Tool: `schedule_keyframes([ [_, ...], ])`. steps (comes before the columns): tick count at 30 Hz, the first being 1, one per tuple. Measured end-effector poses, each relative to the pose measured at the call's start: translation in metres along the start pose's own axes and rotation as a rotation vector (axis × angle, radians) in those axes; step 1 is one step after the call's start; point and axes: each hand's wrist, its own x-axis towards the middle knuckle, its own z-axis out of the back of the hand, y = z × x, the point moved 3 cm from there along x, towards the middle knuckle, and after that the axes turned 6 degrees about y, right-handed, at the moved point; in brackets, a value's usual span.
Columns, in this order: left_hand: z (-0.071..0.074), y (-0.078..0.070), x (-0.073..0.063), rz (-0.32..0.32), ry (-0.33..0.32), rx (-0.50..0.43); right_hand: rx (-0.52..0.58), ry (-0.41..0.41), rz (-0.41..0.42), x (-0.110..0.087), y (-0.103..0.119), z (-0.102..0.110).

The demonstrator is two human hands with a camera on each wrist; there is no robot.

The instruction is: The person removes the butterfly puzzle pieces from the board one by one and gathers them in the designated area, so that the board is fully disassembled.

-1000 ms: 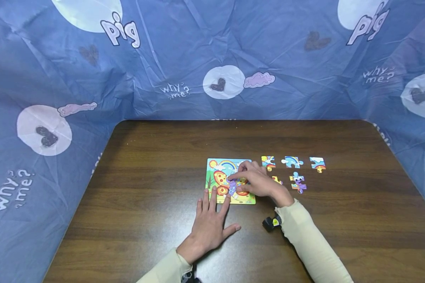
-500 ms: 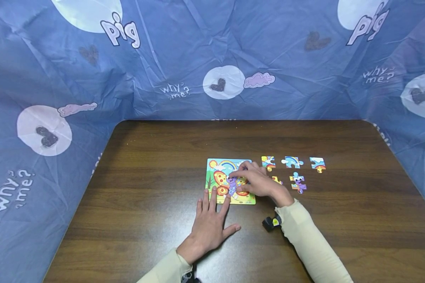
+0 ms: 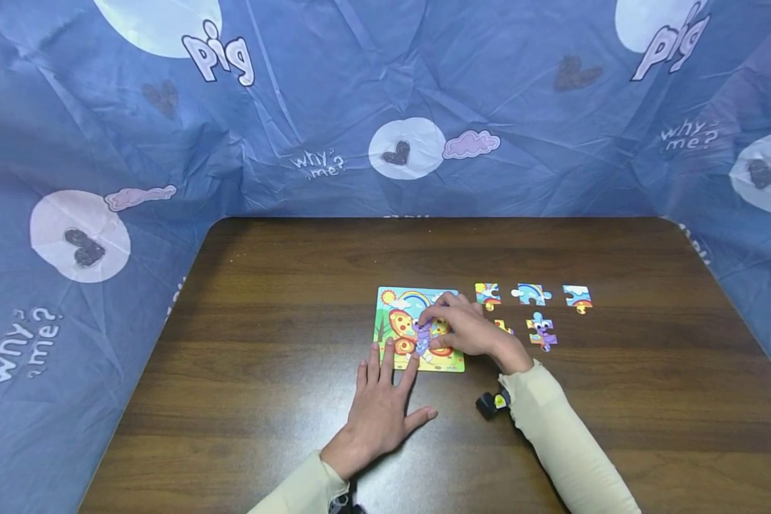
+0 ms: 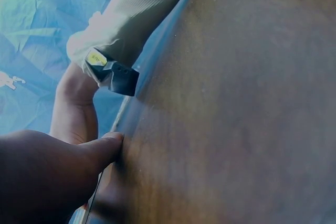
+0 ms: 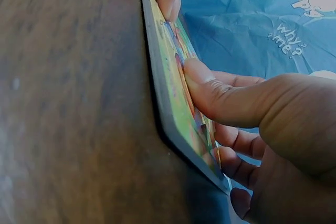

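Note:
A flat picture puzzle board [image 3: 451, 367] with a butterfly, sun and rainbow lies on the table. My left hand [image 3: 379, 414] rests flat with its fingers spread, fingertips on the board's front edge; its thumb lies on the table. Over the board's right half, my right hand [image 3: 470, 332] is bent down, thumb and index finger pinching a purple puzzle piece [image 3: 423, 337] at the butterfly's middle. The piece's outline is partly hidden by the fingers. In the right wrist view, the thumb [image 5: 199, 74] touches the board's face and the other fingers curl beside it.
Right of the board lie several loose puzzle pieces, among them a rainbow piece [image 3: 530, 293], a cloud piece [image 3: 577, 295] and a purple-faced piece [image 3: 542, 333]. Another yellow piece [image 3: 504, 327] is partly covered by my right hand. A blue printed sheet [image 3: 334, 86] surrounds the brown table [image 3: 283, 285].
My right index finger has shifted slightly over the middle of the board, uncovering and covering the purple face. The left hand and the loose pieces stay in place.

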Motion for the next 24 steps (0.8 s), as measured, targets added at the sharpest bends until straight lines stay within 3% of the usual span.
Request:
schedule_keyframes([
  [14,-0.001,-0.0012,-0.0002,-0.004,-0.004,0.004,0.0,-0.016,0.017,-0.0043,-0.0028,0.0025],
  [24,-0.0016,0.0004,0.0008,-0.001,-0.008,0.019,-0.072,-0.084,-0.037,-0.0058,-0.0052,0.0049],
])
